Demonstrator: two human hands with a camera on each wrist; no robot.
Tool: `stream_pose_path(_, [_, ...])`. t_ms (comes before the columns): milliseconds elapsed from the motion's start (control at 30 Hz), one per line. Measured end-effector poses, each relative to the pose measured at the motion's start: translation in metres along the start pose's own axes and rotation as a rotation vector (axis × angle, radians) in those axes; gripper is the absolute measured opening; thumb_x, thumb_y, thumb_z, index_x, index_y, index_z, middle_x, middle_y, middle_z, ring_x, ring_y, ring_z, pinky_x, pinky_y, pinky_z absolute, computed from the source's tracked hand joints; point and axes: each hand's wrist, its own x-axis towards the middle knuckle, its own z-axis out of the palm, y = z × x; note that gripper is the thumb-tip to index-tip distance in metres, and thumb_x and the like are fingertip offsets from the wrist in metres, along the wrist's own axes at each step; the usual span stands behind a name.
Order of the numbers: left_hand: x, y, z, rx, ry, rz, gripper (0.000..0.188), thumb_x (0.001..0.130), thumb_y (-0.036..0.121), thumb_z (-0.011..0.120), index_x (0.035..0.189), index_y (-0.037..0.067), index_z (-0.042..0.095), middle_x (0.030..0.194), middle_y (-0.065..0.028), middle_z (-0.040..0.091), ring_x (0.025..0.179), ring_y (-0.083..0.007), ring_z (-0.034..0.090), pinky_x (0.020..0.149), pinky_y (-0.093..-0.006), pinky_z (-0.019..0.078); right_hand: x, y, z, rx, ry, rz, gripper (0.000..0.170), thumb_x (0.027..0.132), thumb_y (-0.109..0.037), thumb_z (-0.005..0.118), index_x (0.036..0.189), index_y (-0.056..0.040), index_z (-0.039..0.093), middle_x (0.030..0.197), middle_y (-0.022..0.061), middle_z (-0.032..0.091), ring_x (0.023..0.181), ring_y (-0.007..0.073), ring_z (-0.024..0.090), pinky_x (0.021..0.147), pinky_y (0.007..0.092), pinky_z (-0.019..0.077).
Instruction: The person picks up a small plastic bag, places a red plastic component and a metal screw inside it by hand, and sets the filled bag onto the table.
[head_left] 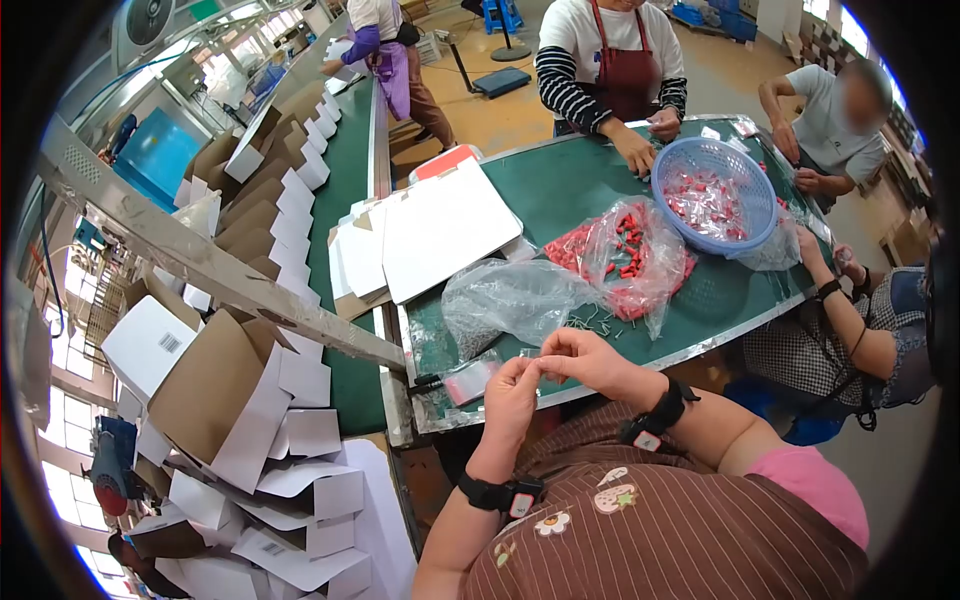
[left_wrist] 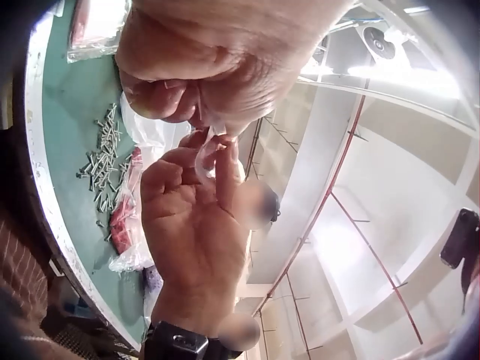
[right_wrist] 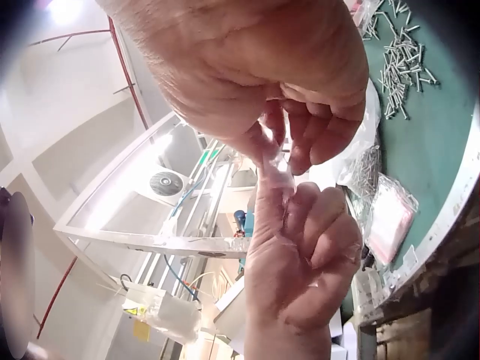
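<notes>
Pinching thin, glossy clear plastic (left_wrist: 201,166), left hand (head_left: 511,398) and right hand (head_left: 592,362) meet near slim metal screws (right_wrist: 403,66).

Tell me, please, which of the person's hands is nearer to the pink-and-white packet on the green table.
Left: in the head view, the left hand appears close beside the packet; the right hand is farther off, on the left hand's far side.

1. Tan floor (head_left: 490,122), with a blue stool (head_left: 503,15) way at the back.
2. Green-topped worktable (head_left: 565,190), pale edging all round the near side.
3. Super bright paned windows (head_left: 70,425) on the left.
4. Pale ceiling (left_wrist: 431,195), red pipes (left_wrist: 353,129), tube light (right_wrist: 127,184) glaring beside a round fan (right_wrist: 165,182).
</notes>
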Motion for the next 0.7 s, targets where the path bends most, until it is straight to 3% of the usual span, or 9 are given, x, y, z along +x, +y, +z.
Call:
stream_pose_path(200, [-0.004,-0.003,-0.009,-0.067,-0.019,-0.075,0.023,0.088,0.021,0.056,0.071,0.008,0.05,0.056,0.0043,0.041,0.042,-0.0031,0.034,0.037,-0.0184,0.0249,-0.001,0.0,-0.004,-0.021,0.024,0.018,0.012,0.085,-0.014,0.056,0.085,-0.0016,0.053,0.079,0.0055,0.06,0.069,0.0104,0.057,0.06,0.0232,0.0462])
stream_pose_path(267, [-0.004,-0.002,-0.009,-0.096,-0.024,-0.09,0.026,0.088,0.021,0.055,0.067,0.009,0.047,0.055,0.0037,0.041,0.043,-0.0038,0.034,0.037,-0.0187,0.025,-0.001,-0.003,-0.002,0.091,0.072,0.017,0.012,0.085,-0.013,0.055,0.084,-0.0017,0.051,0.083,0.0084,0.063,0.073,0.0126,0.06,0.06,0.0243,0.0473])
stream_pose_path(333, [-0.008,0.002,-0.014,-0.339,-0.01,-0.181,0.029,0.088,0.017,0.055,0.063,0.01,0.041,0.057,0.0026,0.042,0.043,-0.0051,0.034,0.037,-0.0191,0.0256,0.001,-0.007,-0.005,0.084,0.07,0.009,0.012,0.086,-0.013,0.055,0.085,-0.0023,0.05,0.084,0.0093,0.063,0.074,0.0124,0.06,0.061,0.0244,0.0477])
stream_pose_path(467, [-0.007,-0.003,-0.017,-0.32,0.039,-0.172,0.03,0.086,0.014,0.058,0.062,0.012,0.039,0.058,0.0032,0.041,0.041,-0.0054,0.033,0.038,-0.0191,0.0257,0.002,-0.018,-0.01,0.04,0.048,0.003,0.012,0.086,-0.012,0.054,0.081,-0.0026,0.049,0.087,0.0113,0.064,0.073,0.0147,0.062,0.058,0.0247,0.0481])
stream_pose_path(567, [-0.007,-0.004,-0.016,-0.264,0.088,-0.146,0.023,0.085,0.009,0.057,0.069,0.012,0.041,0.06,0.0021,0.041,0.042,-0.0053,0.032,0.036,-0.0191,0.025,0.0,-0.019,-0.017,0.016,-0.028,-0.025,0.012,0.085,-0.013,0.055,0.079,-0.0028,0.051,0.084,0.0101,0.064,0.07,0.0138,0.062,0.057,0.024,0.0479])
stream_pose_path(633, [-0.004,-0.003,-0.021,-0.322,-0.057,-0.187,0.017,0.085,0.005,0.054,0.076,0.012,0.041,0.063,0.0005,0.044,0.043,-0.0052,0.034,0.035,-0.0188,0.0249,0.003,-0.013,-0.022,-0.086,-0.05,0.034,0.011,0.085,-0.013,0.057,0.08,-0.0037,0.054,0.079,0.0078,0.063,0.067,0.0109,0.06,0.057,0.0226,0.0466])
stream_pose_path(700, [-0.008,0.007,-0.011,-0.266,-0.017,-0.252,0.008,0.089,0.011,0.048,0.097,0.01,0.048,0.058,0.0012,0.039,0.04,-0.0055,0.032,0.033,-0.0188,0.0234,0.001,-0.012,-0.026,-0.115,-0.097,0.043,0.012,0.084,-0.015,0.058,0.079,-0.0045,0.056,0.074,0.0052,0.063,0.065,0.0109,0.06,0.056,0.023,0.047])
